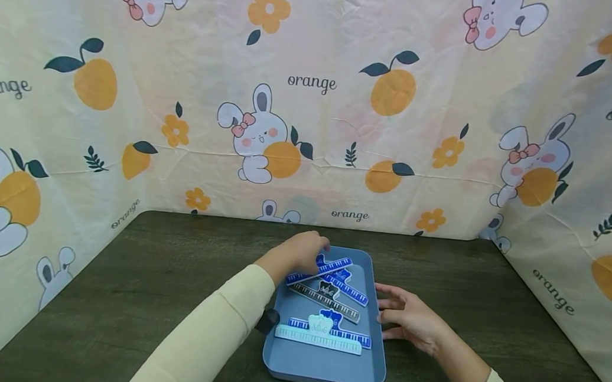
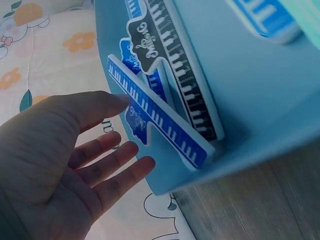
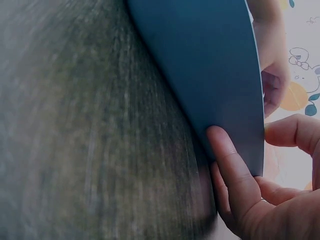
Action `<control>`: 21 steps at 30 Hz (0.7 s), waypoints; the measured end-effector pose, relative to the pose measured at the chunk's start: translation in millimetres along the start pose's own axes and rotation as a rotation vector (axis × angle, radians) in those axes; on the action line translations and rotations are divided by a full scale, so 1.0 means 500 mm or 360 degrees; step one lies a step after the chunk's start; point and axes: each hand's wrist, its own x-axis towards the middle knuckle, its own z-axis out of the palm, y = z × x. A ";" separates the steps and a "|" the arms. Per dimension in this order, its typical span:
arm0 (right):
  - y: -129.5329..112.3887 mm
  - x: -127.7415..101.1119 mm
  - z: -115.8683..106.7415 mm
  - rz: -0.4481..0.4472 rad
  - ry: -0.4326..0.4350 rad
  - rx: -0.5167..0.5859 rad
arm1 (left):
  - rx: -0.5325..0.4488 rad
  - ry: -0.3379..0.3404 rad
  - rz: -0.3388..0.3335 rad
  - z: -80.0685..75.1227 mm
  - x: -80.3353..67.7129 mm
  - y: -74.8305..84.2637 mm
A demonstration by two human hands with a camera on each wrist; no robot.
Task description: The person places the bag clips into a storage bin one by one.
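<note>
Head view gave the whole layout: blue tray on the dark wood table, w/ both hands at it. Left hand was over the tray's far-left corner, on the end of the top blue clip. Head cam couldn't show how the fingers lay; left wrist cam did: left hand w/ fingers nearly straight and spread, thumb tip touching the clip's long edge, nothing wrapped round it. So hand relaxed, touching only.

Right hand lay at the tray's right wall, fingers stretched toward it. Right wrist cam showed what head cam missed: right hand had fingers against the outside of the tray wall and thumb over the rim on the inner side, i.e. lightly pinching the wall.

Hard to see: right wrist view blurry, no clips in it at all. Left wrist view cut off the clips nearest the person, only corners of two at the top right. Print on the clips too small to read.

Count, head view: 5 clips in the tray. 3 blue, incl. a second blue clip just under the touched one and a third nearer the person; 1 black clip between them; 1 pale mint clip closest to the person. 1 tray. 2 hands, cream sleeves.
</note>
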 end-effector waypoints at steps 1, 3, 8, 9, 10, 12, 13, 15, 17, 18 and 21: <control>0.000 0.000 0.000 -0.0002 -0.0004 -0.0003 | 0.0004 0.0007 0.0009 0.001 -0.002 -0.002; -0.002 0.000 0.001 -0.0005 -0.0010 -0.0012 | 0.0010 0.0024 0.0030 0.002 -0.007 -0.007; -0.006 0.000 0.003 -0.0004 -0.0010 -0.0047 | 0.0000 0.0112 0.0077 0.001 -0.030 -0.020; -0.007 0.001 0.003 -0.0007 -0.0011 -0.0057 | -0.0009 0.0133 0.0084 -0.001 -0.036 -0.023; -0.008 0.002 0.004 -0.0010 -0.0011 -0.0067 | -0.0022 0.0157 0.0085 -0.002 -0.041 -0.026; -0.010 0.004 0.005 -0.0016 -0.0016 -0.0084 | -0.0052 0.0196 0.0094 -0.006 -0.051 -0.032; -0.010 0.005 0.005 -0.0020 -0.0019 -0.0089 | -0.0073 0.0216 0.0098 -0.007 -0.056 -0.036; -0.011 0.006 0.006 -0.0022 -0.0023 -0.0099 | -0.0108 0.0248 0.0111 -0.011 -0.065 -0.042; -0.012 0.008 0.007 -0.0023 -0.0024 -0.0105 | -0.0123 0.0276 0.0124 -0.014 -0.075 -0.050; -0.013 0.008 0.007 -0.0025 -0.0023 -0.0108 | -0.0132 0.0290 0.0130 -0.016 -0.081 -0.053; -0.014 0.009 0.008 -0.0032 -0.0025 -0.0121 | -0.0114 0.0325 0.0135 -0.021 -0.098 -0.062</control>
